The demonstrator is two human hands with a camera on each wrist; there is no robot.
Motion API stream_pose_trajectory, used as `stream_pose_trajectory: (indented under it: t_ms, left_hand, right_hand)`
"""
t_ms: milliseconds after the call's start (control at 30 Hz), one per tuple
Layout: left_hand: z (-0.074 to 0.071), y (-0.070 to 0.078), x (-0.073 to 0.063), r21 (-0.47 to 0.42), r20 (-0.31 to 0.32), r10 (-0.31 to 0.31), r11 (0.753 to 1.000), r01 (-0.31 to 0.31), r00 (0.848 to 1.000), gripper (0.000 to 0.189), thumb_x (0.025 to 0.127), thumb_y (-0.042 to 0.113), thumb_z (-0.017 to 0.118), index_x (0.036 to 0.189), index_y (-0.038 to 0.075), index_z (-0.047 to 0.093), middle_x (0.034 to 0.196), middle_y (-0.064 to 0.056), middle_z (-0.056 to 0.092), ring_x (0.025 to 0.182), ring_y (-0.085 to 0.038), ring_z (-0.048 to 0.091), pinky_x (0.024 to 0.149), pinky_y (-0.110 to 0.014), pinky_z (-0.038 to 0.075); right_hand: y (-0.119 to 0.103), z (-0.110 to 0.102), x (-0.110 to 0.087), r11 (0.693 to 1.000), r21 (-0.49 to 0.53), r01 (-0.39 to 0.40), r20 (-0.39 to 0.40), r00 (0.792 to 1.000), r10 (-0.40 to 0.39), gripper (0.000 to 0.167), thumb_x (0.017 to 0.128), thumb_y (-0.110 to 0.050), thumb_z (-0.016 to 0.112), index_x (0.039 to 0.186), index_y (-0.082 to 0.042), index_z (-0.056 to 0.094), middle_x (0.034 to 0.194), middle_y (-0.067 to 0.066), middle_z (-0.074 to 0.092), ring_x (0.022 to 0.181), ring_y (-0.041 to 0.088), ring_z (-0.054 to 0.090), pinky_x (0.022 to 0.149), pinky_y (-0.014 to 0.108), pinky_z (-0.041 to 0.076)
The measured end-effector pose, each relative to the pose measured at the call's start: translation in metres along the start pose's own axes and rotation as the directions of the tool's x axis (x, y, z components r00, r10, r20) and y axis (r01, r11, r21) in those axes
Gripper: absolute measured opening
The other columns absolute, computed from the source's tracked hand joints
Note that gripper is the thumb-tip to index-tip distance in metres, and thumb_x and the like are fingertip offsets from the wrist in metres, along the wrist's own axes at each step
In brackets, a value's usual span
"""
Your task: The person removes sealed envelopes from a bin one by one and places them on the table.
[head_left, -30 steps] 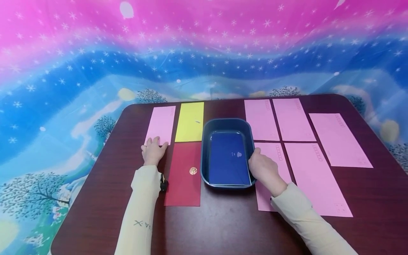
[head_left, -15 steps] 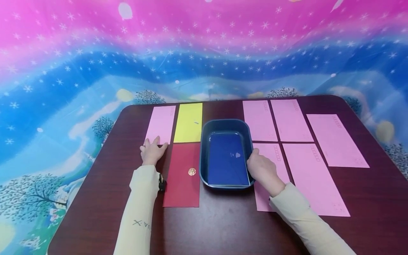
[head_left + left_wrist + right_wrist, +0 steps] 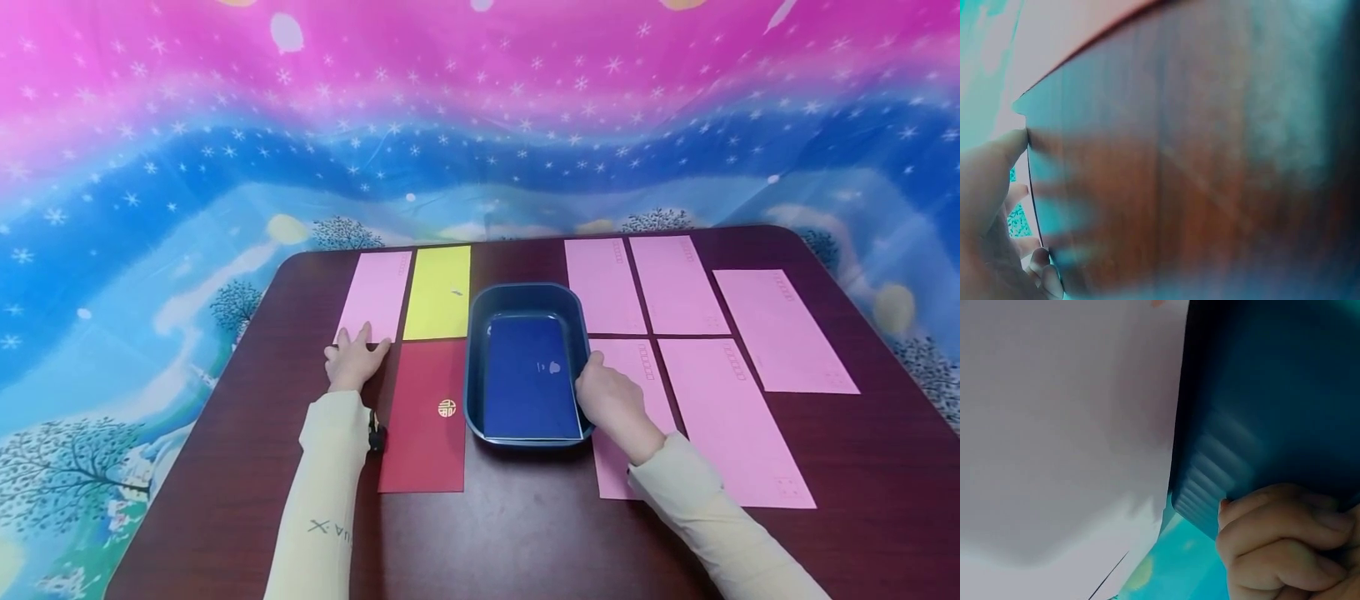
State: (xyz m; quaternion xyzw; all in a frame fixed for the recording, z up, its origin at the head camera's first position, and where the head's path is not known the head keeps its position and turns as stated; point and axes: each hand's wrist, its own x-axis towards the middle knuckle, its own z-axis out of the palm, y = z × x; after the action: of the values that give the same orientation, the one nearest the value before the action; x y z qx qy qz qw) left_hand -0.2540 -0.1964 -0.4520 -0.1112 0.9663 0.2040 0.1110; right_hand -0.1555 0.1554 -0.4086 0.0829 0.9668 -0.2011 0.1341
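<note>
My left hand (image 3: 356,362) rests with fingers spread on the near edge of a pink envelope (image 3: 375,292) at the table's back left. In the left wrist view its fingers (image 3: 997,156) lie along that edge. My right hand (image 3: 611,398) grips the right rim of a dark blue rectangular basin (image 3: 474,367), and its curled fingers (image 3: 1279,534) show against the outer wall in the right wrist view. Inside the basin lies a dark blue envelope (image 3: 528,392) with a small pale print. A red envelope (image 3: 423,442) with a gold emblem lies flat left of the basin.
Beyond the red envelope lies a yellow one (image 3: 438,292). Several more pink envelopes (image 3: 731,417) lie flat on the right of the dark wooden table (image 3: 517,533), one partly under my right wrist. A printed cloth (image 3: 465,117) hangs behind the table.
The whole head view has shifted slightly, so everything sits a little further left. Both hands, the basin and the envelopes keep their places relative to one another.
</note>
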Motion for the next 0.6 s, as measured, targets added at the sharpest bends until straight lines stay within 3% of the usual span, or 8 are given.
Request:
stream_pose_trajectory:
  t_ms: [367,600]
  left_hand:
    - [-0.0002,-0.0026,-0.0019,-0.007,-0.011,-0.004,1.0,0.004,1.0,0.071,0.095,0.051,0.038,0.153,0.016,0.016,0.156,-0.027,0.003,0.127,-0.057,0.024,0.104,-0.065,0.027]
    - [-0.0072,0.0023,-0.0048,-0.154,-0.075,-0.037,0.988,0.025,0.996,0.075,0.094,0.052,0.038,0.154,0.014,0.012,0.153,-0.03,0.013,0.133,-0.053,0.024,0.102,-0.066,0.032]
  right_hand:
    - [-0.0018,0.0001,-0.0009,1.0,0.008,0.001,0.013,1.0,-0.001,0.043,0.098,-0.018,0.035,0.129,0.012,0.036,0.091,0.028,0.064,0.073,0.034,0.061,0.059,0.042,0.047]
    - [0.0005,0.0003,0.0004,1.0,0.009,-0.005,0.006,1.0,0.004,0.045,0.097,-0.018,0.035,0.13,0.012,0.034,0.096,0.031,0.064,0.076,0.036,0.062,0.063,0.045,0.049]
